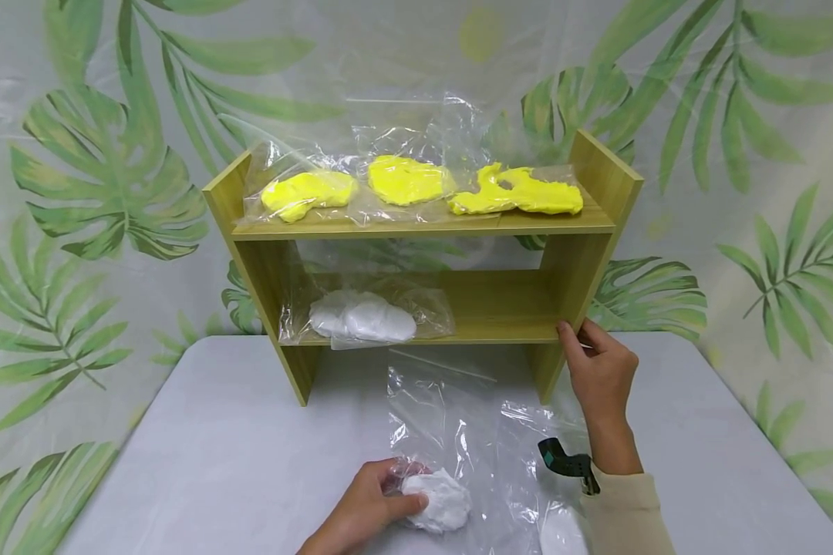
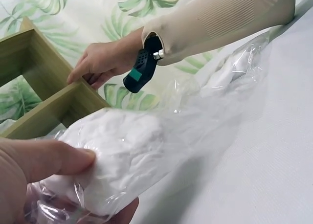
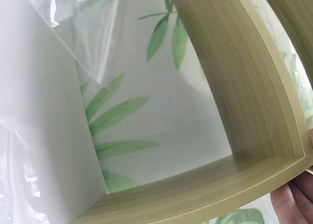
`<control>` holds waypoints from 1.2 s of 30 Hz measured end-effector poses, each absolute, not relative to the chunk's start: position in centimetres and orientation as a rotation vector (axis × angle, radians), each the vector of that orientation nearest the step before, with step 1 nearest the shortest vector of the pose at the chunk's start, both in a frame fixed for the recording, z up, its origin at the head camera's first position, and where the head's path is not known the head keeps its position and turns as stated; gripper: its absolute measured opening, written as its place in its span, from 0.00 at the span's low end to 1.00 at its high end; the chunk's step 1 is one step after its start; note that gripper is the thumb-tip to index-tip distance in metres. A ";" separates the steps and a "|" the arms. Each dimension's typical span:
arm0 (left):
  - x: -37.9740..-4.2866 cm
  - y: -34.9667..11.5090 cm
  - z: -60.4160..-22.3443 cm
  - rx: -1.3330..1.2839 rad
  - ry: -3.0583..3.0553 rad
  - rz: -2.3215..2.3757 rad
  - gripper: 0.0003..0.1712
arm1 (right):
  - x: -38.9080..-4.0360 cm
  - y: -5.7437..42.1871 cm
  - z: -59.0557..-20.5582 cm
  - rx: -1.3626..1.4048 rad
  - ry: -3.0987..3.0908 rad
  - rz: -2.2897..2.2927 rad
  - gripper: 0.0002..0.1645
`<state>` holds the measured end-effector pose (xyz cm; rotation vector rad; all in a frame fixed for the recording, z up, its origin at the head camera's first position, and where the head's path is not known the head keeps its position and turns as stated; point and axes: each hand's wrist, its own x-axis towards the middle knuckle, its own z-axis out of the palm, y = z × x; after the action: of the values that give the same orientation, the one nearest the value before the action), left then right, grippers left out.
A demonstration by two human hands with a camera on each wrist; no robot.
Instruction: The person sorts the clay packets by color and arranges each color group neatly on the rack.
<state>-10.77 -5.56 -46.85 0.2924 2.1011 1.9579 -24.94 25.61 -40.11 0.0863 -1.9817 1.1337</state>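
My left hand [image 1: 371, 501] grips a clear plastic bag holding a lump of white modelling clay [image 1: 440, 501], thumb on top and fingers beneath. In the left wrist view, the white lump [image 2: 117, 150] bulges beyond the thumb, with the bag trailing off to the right. Higher up, my right hand [image 1: 604, 378] pinches the right side panel of a wooden two-tier shelf [image 1: 507, 304] at lower-board height. The right wrist view has its fingers [image 3: 288, 199] at the panel's edge. Below that forearm lies another clear bag with a white lump [image 1: 562, 530].
Three bags of yellow clay [image 1: 409, 181] lie along the top board. Bagged white clay [image 1: 364, 316] rests on the left of the lower board, its plastic hanging over the front edge. The shelf stands on a white-covered table [image 1: 201, 447] before a leaf-patterned curtain [image 1: 416, 46].
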 end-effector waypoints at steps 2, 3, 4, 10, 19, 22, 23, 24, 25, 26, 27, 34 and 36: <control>-10.6 -5.5 -46.7 0.369 2.104 1.931 0.17 | -24.9 25.6 -40.1 0.089 -1.979 1.137 0.14; -10.6 -5.5 -46.7 0.404 2.106 1.918 0.17 | -24.9 25.6 -40.1 0.090 -1.979 1.136 0.14; -10.5 -5.5 -46.6 0.436 2.114 1.903 0.17 | -24.9 25.6 -40.1 0.090 -1.979 1.134 0.15; -10.3 -5.4 -46.3 0.514 2.094 1.838 0.16 | -25.0 25.7 -40.1 0.092 -1.980 1.131 0.15; -9.9 -5.1 -45.9 0.612 1.978 1.855 0.15 | -24.9 25.7 -40.1 0.099 -1.978 1.130 0.15; -9.7 -5.0 -45.5 0.593 1.927 1.876 0.15 | -24.9 25.6 -40.0 0.101 -1.977 1.130 0.15; -9.6 -5.0 -45.3 0.590 1.905 1.884 0.15 | -24.9 25.6 -40.0 0.102 -1.976 1.129 0.15; -9.5 -5.0 -45.2 0.591 1.889 1.890 0.15 | -24.9 25.6 -40.0 0.102 -1.974 1.129 0.14; -9.5 -5.0 -45.0 0.592 1.870 1.895 0.15 | -24.9 25.6 -40.0 0.102 -1.973 1.128 0.14; -9.4 -5.0 -44.9 0.596 1.849 1.901 0.15 | -24.9 25.6 -40.0 0.103 -1.972 1.128 0.14; -9.4 -5.0 -44.7 0.599 1.828 1.907 0.15 | -24.9 25.6 -40.0 0.103 -1.971 1.128 0.14; -9.1 -5.1 -43.8 0.606 1.772 1.942 0.16 | -25.0 25.7 -40.1 0.106 -1.971 1.130 0.14; -9.1 -5.2 -43.7 0.642 1.802 1.945 0.15 | -25.0 25.7 -40.1 0.105 -1.970 1.134 0.14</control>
<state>-9.14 -5.23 -43.68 0.6418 1.8023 1.9452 -25.00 25.72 -40.11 0.1052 -1.9704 1.1343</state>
